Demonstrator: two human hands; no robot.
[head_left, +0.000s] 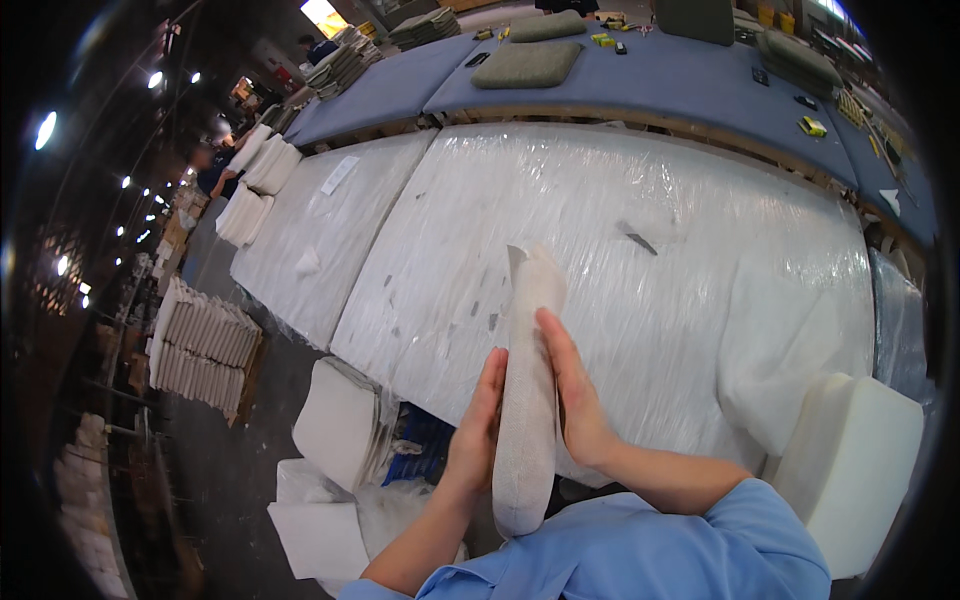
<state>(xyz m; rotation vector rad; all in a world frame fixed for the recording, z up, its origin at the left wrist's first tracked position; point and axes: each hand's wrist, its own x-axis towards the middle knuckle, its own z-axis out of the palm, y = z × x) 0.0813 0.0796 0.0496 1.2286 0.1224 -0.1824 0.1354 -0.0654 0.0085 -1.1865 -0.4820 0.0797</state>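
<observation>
A pale, off-white fabric-covered cushion (527,430) stands on its narrow edge in front of my body, its long side pointing away from me. At its far end a pointed grey flap of material sticks up. My left hand (480,425) presses flat against the left face of the cushion. On the opposite face lies my right hand (575,395), fingers stretched forward, so the cushion is held between both palms. The plastic-wrapped table (470,210) lies beneath and beyond it. The cushion's underside is hidden.
Thick white foam pads (850,470) stand close at my right. White foam sheets (335,425) are stacked at lower left. Beyond, a blue-topped table (660,90) bears grey-green cushions (530,65) and small tools. A dark blade-like piece (637,240) lies on the plastic. Another person (212,175) works far left.
</observation>
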